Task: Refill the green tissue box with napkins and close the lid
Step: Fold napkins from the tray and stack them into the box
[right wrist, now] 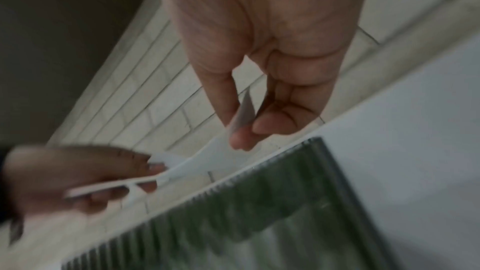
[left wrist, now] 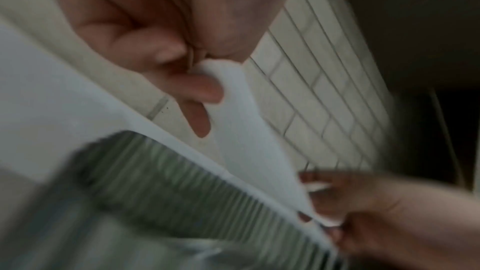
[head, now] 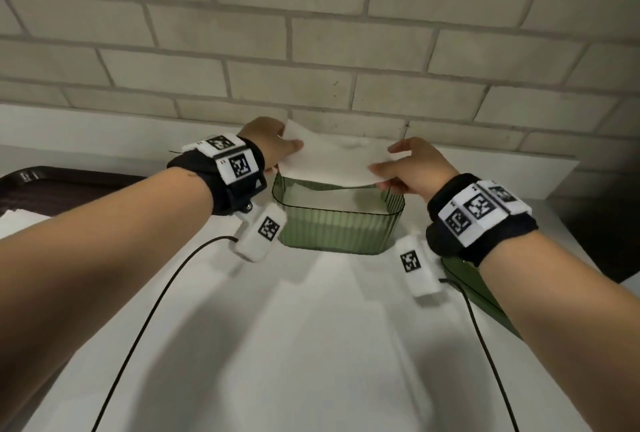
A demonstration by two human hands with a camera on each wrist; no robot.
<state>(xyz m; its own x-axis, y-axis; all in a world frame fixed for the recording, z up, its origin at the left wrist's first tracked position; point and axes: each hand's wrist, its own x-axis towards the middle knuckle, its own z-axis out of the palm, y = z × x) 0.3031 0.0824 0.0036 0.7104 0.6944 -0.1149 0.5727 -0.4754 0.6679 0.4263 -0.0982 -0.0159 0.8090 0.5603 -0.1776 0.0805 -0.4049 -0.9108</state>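
Note:
A ribbed translucent green tissue box (head: 337, 229) stands open on the white counter (head: 294, 345), with white napkins lying inside. Just above its rim both hands hold a white napkin (head: 332, 159) stretched flat. My left hand (head: 277, 146) pinches the napkin's left edge (left wrist: 228, 98) between thumb and fingers. My right hand (head: 398, 168) pinches the right edge (right wrist: 241, 114). The box's ribbed wall (left wrist: 182, 188) shows blurred below the napkin, and again as the box (right wrist: 246, 213) in the right wrist view. A green lid (head: 481, 293) lies partly hidden under my right forearm.
A pale brick wall (head: 311, 50) rises right behind the box. A dark tray (head: 52, 185) with white paper on it sits at the left edge. A dark surface (head: 606, 241) lies beyond the counter's right edge. Black cables (head: 149, 320) trail from both wrist units.

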